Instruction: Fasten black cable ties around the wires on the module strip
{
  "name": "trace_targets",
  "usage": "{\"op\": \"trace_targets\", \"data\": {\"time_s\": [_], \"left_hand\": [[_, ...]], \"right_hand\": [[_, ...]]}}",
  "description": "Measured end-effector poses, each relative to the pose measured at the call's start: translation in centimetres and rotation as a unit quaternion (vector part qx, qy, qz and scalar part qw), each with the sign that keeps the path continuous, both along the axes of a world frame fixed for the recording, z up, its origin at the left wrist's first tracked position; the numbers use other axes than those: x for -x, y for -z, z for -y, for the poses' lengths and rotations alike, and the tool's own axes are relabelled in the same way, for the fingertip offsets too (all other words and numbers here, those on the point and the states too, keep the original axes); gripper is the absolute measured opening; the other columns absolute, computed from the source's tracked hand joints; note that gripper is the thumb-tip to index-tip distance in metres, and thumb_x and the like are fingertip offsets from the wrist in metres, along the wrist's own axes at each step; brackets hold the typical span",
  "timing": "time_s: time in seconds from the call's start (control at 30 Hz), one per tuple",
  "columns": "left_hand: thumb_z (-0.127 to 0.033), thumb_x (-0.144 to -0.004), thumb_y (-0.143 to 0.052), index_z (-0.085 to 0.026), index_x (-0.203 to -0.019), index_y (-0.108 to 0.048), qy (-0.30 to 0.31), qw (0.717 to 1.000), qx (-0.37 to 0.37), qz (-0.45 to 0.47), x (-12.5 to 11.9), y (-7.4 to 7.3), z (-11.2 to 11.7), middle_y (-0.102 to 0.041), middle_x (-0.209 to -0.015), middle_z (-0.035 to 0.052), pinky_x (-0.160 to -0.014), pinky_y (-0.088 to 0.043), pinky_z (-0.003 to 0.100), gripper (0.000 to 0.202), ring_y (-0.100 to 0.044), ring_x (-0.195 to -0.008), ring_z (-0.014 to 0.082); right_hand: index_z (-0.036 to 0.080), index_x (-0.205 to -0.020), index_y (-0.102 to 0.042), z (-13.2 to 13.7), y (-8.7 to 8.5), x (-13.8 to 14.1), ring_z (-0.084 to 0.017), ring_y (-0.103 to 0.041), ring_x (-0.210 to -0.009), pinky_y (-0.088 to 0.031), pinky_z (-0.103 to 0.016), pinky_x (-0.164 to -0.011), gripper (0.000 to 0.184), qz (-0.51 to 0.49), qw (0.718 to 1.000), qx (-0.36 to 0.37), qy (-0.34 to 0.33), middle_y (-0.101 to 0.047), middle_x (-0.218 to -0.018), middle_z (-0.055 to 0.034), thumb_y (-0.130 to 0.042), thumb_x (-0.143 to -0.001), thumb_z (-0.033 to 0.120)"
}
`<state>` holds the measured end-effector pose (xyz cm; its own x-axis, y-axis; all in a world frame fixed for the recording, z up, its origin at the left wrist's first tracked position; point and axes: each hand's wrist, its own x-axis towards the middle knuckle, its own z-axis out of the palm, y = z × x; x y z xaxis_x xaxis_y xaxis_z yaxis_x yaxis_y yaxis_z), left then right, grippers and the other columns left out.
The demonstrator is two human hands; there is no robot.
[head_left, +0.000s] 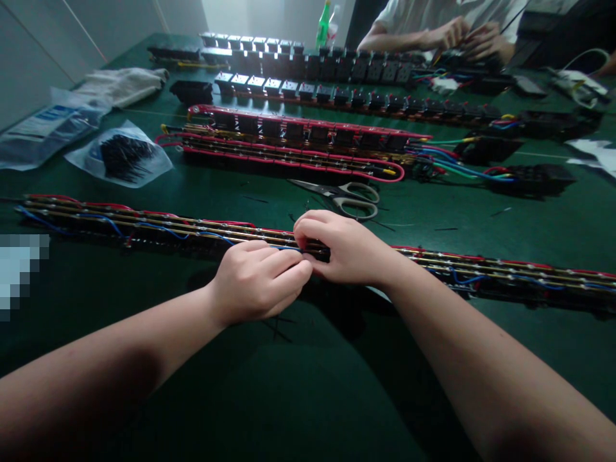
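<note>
Left hand and right hand were pinched shut on the blue wire at the middle of the near strip, which lay across the table; a hard tug there looked likely to pull that wire off its joint.

A matt green cloth-like table cover, glossy metal scissors, a clear crinkled plastic bag.

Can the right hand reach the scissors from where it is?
Probably yes. The scissors lie just past the right hand on the table, with nothing between them, though that hand is on the strip.
</note>
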<state>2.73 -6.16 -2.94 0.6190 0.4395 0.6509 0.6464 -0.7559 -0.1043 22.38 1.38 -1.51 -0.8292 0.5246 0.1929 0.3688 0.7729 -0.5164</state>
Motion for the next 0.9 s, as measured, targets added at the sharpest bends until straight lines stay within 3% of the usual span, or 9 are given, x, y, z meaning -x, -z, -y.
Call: {"op": "trace_targets", "data": {"time_s": [0.23,0.9], "left_hand": [[-0.015,-0.093,-0.054,-0.017,-0.086,-0.064,0.041,0.998,0.018,-0.034,0.3,0.2,-0.2,-0.074,-0.082,0.0011,-0.056,-0.045,0.032,0.012,-0.062,-0.059,0.0136],[-0.021,-0.099,-0.043,-0.020,-0.101,-0.063,0.057,0.992,0.001,-0.111,1.1,-0.1,-0.7,-0.075,-0.084,-0.0020,-0.054,-0.041,0.030,0.020,-0.056,-0.053,0.0143]], "right_hand": [[0.020,-0.090,-0.058,0.1,-0.1,0.0,-0.020,-0.060,-0.090,-0.044,-0.029,-0.074,0.010,0.005,1.000,-0.012,0.001,-0.066,-0.101,-0.0073,-0.059,-0.080,0.016],[0.018,-0.092,-0.060,0.0,0.2,0.0,-0.022,-0.061,-0.094,-0.046,-0.030,-0.077,0.012,0.014,0.999,-0.036,-0.015,-0.066,-0.104,-0.0100,-0.057,-0.081,0.014]]}}
